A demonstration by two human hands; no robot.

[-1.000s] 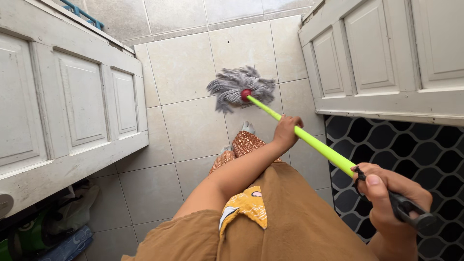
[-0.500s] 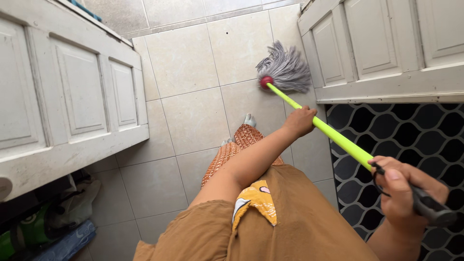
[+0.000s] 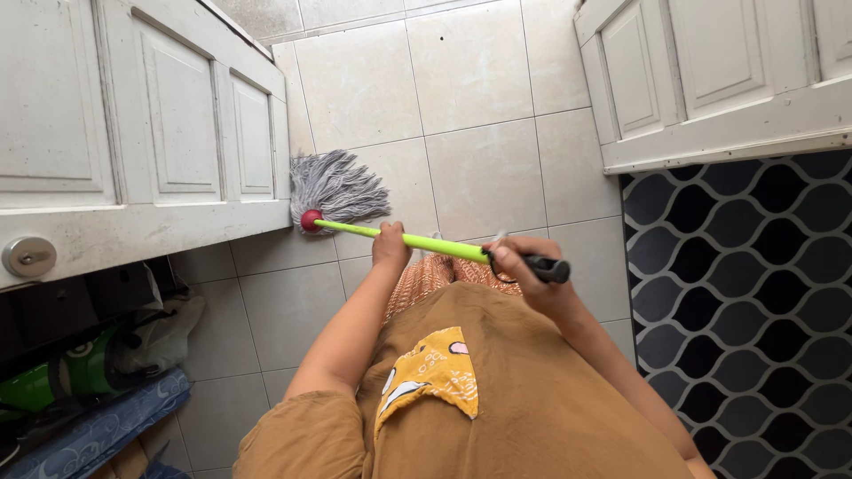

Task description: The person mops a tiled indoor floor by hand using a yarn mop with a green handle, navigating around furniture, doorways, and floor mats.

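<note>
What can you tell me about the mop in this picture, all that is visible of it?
The mop has a head of grey strings, a red collar, a bright green pole that looks like plastic, and a black grip. It lies nearly level, its strings spread on the beige floor tiles beside the white cabinet. The left hand grips the pole; the right hand holds the black end.

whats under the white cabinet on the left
Under the white cabinet lie a green bottle, a pale bag and a blue mat; anything further back is lost in shadow.
</note>
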